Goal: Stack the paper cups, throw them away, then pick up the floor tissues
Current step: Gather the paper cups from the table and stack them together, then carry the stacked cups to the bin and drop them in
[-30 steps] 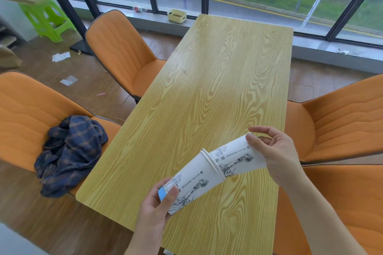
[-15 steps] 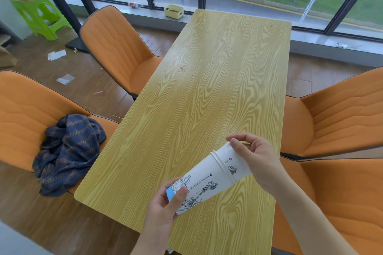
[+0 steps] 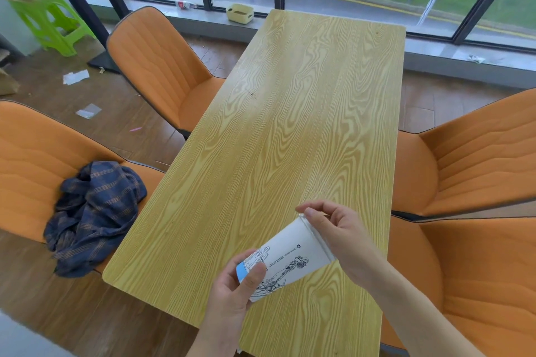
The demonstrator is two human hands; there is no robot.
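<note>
Cups (image 3: 290,258) tilted, rims up-right, both hands

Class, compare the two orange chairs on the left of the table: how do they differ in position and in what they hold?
The near left chair stands by the table's close end; the far left chair stands nearer the windows. The near left chair carries a crumpled plaid shirt on its seat; the far left chair's seat is bare. Both share orange ribbed padding with dark edging.

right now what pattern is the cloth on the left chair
Dark blue plaid cloth, seen in the head view.
</note>
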